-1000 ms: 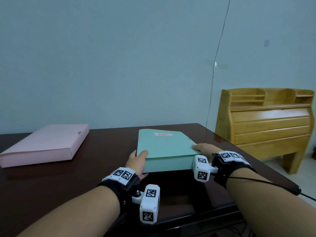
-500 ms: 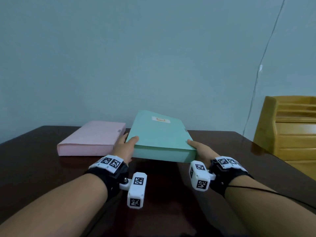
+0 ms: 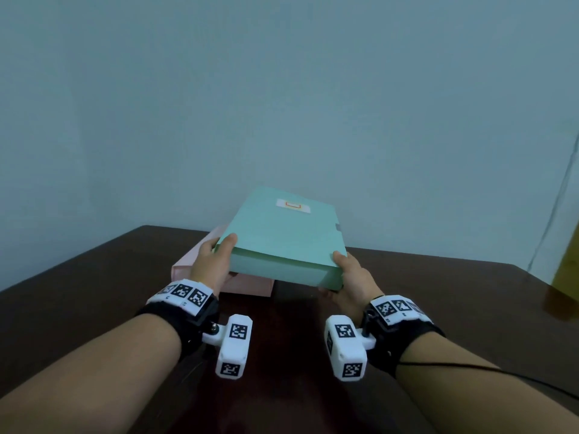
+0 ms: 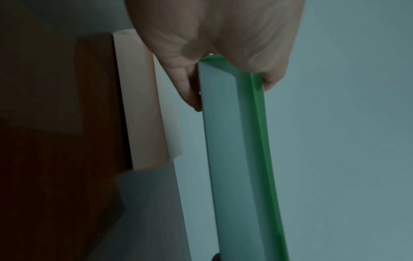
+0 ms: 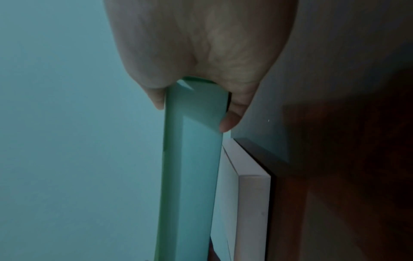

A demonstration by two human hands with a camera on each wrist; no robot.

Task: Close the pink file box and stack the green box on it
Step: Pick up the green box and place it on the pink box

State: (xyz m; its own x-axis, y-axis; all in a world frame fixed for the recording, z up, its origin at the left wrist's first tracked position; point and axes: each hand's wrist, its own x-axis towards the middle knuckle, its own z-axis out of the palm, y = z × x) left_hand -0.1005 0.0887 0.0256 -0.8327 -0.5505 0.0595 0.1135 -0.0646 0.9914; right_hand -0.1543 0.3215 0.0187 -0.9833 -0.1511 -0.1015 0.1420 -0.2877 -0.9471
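Observation:
The green box (image 3: 283,238) hangs in the air, tilted up at its far end, above the closed pink file box (image 3: 247,285) that lies flat on the dark table (image 3: 94,292). My left hand (image 3: 213,261) grips its near left corner, thumb on top and fingers beneath. My right hand (image 3: 351,277) grips the near right corner the same way. In the left wrist view the green box (image 4: 234,150) is clear of the pink file box (image 4: 143,109), with a gap between them. The right wrist view shows the green box (image 5: 192,167) beside the pink file box (image 5: 250,203). Most of the pink lid is hidden.
A blue-grey wall (image 3: 282,89) rises right behind the table's far edge. A yellow wooden piece of furniture (image 3: 567,267) shows at the right border, with a thin cable (image 3: 554,208) running up the wall.
Both hands have lifted the green box off the table and carried it left and away, over the pink file box. The view has turned left with it.

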